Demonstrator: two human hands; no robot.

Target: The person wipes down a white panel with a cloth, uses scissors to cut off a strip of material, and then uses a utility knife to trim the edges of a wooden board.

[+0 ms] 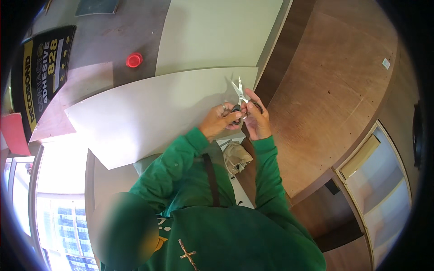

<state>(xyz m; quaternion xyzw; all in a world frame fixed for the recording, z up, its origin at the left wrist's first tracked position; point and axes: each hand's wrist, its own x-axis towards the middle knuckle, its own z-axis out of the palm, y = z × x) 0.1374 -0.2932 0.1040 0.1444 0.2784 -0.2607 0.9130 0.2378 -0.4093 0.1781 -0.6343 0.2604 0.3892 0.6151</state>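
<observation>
Green sweatshirt (pixel 253 235) fills the foreground; left grip (pixel 219 121) and right grip (pixel 257 119) each hold a handle of scissors (pixel 241 95) (blades parted) near a white panel (pixel 135 117).

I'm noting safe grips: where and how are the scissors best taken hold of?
The scissors are probably best gripped by the dark handle loops, coming from the wearer's own side: the loops lie nearer the body, while the parted blades point away from it.
</observation>
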